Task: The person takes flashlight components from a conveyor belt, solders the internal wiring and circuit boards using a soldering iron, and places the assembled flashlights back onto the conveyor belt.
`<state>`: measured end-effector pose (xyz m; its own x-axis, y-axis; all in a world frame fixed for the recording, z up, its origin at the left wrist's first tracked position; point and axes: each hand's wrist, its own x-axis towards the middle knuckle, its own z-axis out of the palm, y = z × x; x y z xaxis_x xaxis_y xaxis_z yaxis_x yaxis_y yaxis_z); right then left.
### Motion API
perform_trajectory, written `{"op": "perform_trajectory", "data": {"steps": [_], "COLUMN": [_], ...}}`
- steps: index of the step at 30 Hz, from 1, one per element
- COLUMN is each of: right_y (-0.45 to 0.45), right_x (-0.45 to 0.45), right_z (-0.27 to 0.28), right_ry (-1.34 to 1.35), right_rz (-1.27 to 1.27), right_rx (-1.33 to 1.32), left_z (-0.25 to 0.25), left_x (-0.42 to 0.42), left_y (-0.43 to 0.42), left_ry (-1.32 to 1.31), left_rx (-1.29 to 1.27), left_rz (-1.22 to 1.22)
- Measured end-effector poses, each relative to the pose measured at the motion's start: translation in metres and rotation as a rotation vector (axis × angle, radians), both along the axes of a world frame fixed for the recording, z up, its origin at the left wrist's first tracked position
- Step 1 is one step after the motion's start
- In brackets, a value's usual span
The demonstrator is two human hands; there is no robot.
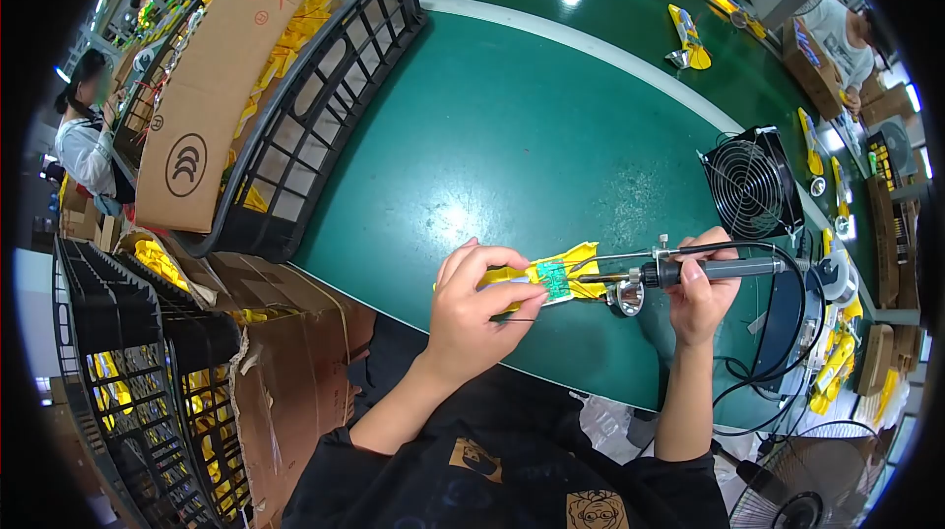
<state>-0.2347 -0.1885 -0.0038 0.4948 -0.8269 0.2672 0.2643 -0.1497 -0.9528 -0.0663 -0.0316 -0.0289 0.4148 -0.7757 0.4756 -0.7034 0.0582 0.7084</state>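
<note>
On the green work surface lies a yellow part (583, 259) with a small green circuit board (554, 279) in it. My left hand (474, 309) has its fingers closed at the left end of this part, and a thin dark wire (514, 320) shows by the fingertips. In my right hand (704, 291) is a soldering iron (733, 270), its tip pointing left at the circuit board. A thin metal tube runs along the iron. Below the iron's front end is a small round metal piece (628, 296). Whether the tip touches the board cannot be made out.
A black crate (325, 111) with yellow parts and cardboard stands at the left. A small black fan (750, 185) is at the right, near looping cables. Beyond the pale edge strip (591, 35), yellow parts lie on a green belt. Other people are at both sides.
</note>
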Motion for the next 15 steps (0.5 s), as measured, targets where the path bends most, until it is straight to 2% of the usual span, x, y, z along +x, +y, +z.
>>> {"op": "perform_trajectory", "data": {"steps": [15], "right_y": [0.001], "right_x": [-0.0007], "right_z": [-0.0092], "right_ry": [0.06], "right_rz": [0.063], "right_rx": [-0.013], "left_z": [-0.0003], "left_x": [-0.0053], "left_y": [-0.0039], "left_ry": [0.113], "left_rx": [0.083], "left_rz": [0.022]}}
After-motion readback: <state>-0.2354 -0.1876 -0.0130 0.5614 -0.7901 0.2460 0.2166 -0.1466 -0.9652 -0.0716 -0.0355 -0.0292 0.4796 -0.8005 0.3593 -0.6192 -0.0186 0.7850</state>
